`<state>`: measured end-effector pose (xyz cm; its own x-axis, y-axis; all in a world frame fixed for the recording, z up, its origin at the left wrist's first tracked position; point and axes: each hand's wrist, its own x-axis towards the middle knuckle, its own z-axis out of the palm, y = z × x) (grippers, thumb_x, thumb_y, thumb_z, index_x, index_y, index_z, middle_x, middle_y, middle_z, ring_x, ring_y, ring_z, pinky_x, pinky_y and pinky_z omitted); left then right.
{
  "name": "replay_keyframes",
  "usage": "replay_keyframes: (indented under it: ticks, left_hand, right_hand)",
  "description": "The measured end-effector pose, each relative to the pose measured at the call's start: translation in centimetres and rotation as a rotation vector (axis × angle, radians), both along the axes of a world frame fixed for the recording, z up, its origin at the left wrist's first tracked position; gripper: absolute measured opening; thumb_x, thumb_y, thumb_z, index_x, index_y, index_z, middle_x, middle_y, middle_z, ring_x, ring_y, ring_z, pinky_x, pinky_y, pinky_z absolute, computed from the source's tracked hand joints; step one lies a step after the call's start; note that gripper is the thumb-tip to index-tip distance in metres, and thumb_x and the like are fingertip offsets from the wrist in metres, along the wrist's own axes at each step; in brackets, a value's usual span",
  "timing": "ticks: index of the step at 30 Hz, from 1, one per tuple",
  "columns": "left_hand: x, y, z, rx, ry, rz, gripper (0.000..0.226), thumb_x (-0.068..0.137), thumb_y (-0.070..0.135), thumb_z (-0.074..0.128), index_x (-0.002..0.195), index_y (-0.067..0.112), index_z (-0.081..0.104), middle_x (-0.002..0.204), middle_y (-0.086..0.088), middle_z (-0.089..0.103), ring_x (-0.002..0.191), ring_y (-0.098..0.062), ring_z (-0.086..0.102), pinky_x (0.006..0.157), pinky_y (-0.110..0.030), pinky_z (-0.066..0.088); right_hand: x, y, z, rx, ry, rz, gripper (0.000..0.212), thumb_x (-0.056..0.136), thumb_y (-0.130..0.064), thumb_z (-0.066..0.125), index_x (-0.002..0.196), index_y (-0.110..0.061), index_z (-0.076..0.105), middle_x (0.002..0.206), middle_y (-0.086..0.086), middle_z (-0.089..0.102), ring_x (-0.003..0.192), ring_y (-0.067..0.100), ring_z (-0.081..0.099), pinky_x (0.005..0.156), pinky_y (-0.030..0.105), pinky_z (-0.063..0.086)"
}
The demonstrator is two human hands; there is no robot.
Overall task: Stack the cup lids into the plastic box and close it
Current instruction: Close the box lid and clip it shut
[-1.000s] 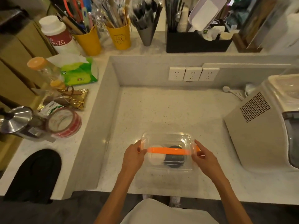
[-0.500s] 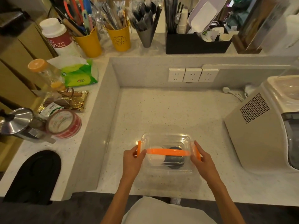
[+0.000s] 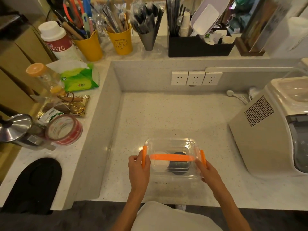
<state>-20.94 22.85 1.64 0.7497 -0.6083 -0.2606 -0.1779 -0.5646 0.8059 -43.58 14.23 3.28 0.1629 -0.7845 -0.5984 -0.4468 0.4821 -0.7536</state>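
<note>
Head camera: the plastic box sits on the desk, its clear cover on top and its long axis running left to right between the two hands. Inside, a white lid lies on the left and a dark lid on the right, side by side; how many are stacked under each cannot be told. An orange handle crosses the cover along the long axis. The left hand has its grip closed on the orange left clip, thumb over the top. The right hand presses the right end, fingers just beside the right clip; whether that grip is closed on it cannot be told. Judgement: the remaining work is latching both clips, each hand serving its own end. The desk beyond the grips is bare speckled stone. A beige machine stands to the right of the right grip, a raised ledge to the left of the left grip.
</note>
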Motion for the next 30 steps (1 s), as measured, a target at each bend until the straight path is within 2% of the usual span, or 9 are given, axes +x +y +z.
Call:
replay_keyframes:
  ticks: [3, 6, 11, 15, 18, 22, 25, 27, 30]
  left_hand:
    - [0.1, 0.4, -0.3, -0.023, 0.047, -0.064, 0.034, 0.097, 0.037, 0.058, 0.123, 0.016, 0.062, 0.114, -0.007, 0.065, 0.097, -0.023, 0.067, 0.092, -0.041, 0.059]
    - [0.0, 0.5, 0.0, -0.069, 0.108, -0.087, 0.034, 0.099, 0.033, 0.056, 0.128, 0.017, 0.061, 0.115, -0.007, 0.07, 0.103, -0.026, 0.07, 0.095, -0.05, 0.057]
    - [-0.3, 0.3, 0.3, -0.063, 0.08, -0.093, 0.034, 0.098, 0.037, 0.055, 0.126, 0.018, 0.062, 0.114, -0.006, 0.071, 0.1, -0.026, 0.07, 0.094, -0.049, 0.058]
    - [-0.1, 0.1, 0.3, -0.018, 0.021, -0.127, 0.035, 0.1, 0.039, 0.053, 0.124, 0.017, 0.062, 0.111, -0.007, 0.071, 0.097, -0.026, 0.071, 0.092, -0.047, 0.06]
    - [0.1, 0.2, 0.2, -0.003, 0.017, -0.152, 0.034, 0.099, 0.039, 0.054, 0.125, 0.018, 0.062, 0.114, -0.006, 0.071, 0.098, -0.025, 0.07, 0.094, -0.047, 0.059]
    - [0.2, 0.2, 0.1, 0.008, 0.002, -0.157, 0.035, 0.099, 0.038, 0.054, 0.127, 0.017, 0.061, 0.114, -0.007, 0.07, 0.099, -0.024, 0.069, 0.095, -0.045, 0.058]
    - [0.3, 0.1, 0.2, 0.006, 0.028, -0.151, 0.033, 0.099, 0.035, 0.055, 0.126, 0.016, 0.061, 0.112, -0.007, 0.07, 0.097, -0.024, 0.069, 0.094, -0.046, 0.058]
    - [0.6, -0.2, 0.4, -0.008, 0.043, -0.151, 0.034, 0.099, 0.034, 0.054, 0.126, 0.014, 0.061, 0.112, -0.009, 0.07, 0.098, -0.026, 0.069, 0.094, -0.046, 0.058]
    - [1.0, -0.8, 0.9, -0.016, 0.06, -0.191, 0.039, 0.1, 0.036, 0.047, 0.133, 0.016, 0.055, 0.121, -0.011, 0.066, 0.11, -0.029, 0.066, 0.098, -0.047, 0.056]
  right_hand:
    - [0.4, 0.6, 0.0, -0.192, 0.244, 0.012, 0.049, 0.088, -0.054, 0.053, 0.122, -0.019, 0.059, 0.116, 0.008, 0.067, 0.1, 0.025, 0.066, 0.095, 0.047, 0.053]
    - [0.6, 1.1, 0.1, -0.279, 0.283, 0.031, 0.052, 0.086, -0.057, 0.05, 0.125, -0.022, 0.057, 0.117, 0.004, 0.068, 0.1, 0.024, 0.066, 0.095, 0.047, 0.053]
    - [1.5, 1.7, -0.5, -0.332, 0.392, 0.024, 0.027, 0.093, -0.056, 0.042, 0.106, -0.034, 0.05, 0.097, -0.005, 0.067, 0.069, 0.005, 0.058, 0.078, 0.028, 0.05]
    - [2.0, 1.9, -0.5, -0.314, 0.38, -0.095, 0.048, 0.089, -0.066, 0.026, 0.078, -0.031, 0.058, 0.074, -0.013, 0.063, 0.061, 0.007, 0.059, 0.062, 0.013, 0.04]
    - [1.8, 2.1, -0.6, -0.364, 0.341, -0.119, 0.058, 0.08, -0.074, 0.021, 0.075, -0.032, 0.06, 0.067, -0.018, 0.061, 0.06, 0.007, 0.061, 0.06, 0.013, 0.042]
    - [2.2, 2.1, -0.7, -0.365, 0.4, -0.119, 0.057, 0.089, -0.069, 0.023, 0.071, -0.031, 0.062, 0.065, -0.014, 0.065, 0.057, 0.009, 0.062, 0.055, 0.013, 0.038]
    - [2.3, 2.1, -0.7, -0.374, 0.41, -0.088, 0.061, 0.085, -0.071, 0.02, 0.079, -0.029, 0.064, 0.068, -0.013, 0.065, 0.06, 0.01, 0.063, 0.06, 0.015, 0.046]
    - [2.1, 1.5, -0.1, -0.426, 0.412, 0.007, 0.059, 0.088, -0.066, 0.022, 0.099, -0.028, 0.065, 0.075, -0.017, 0.065, 0.066, 0.008, 0.064, 0.067, 0.018, 0.052]
    - [1.2, 0.5, 0.1, -0.433, 0.303, 0.188, 0.05, 0.097, -0.049, 0.041, 0.143, -0.032, 0.038, 0.13, -0.013, 0.056, 0.115, 0.011, 0.058, 0.1, 0.041, 0.051]
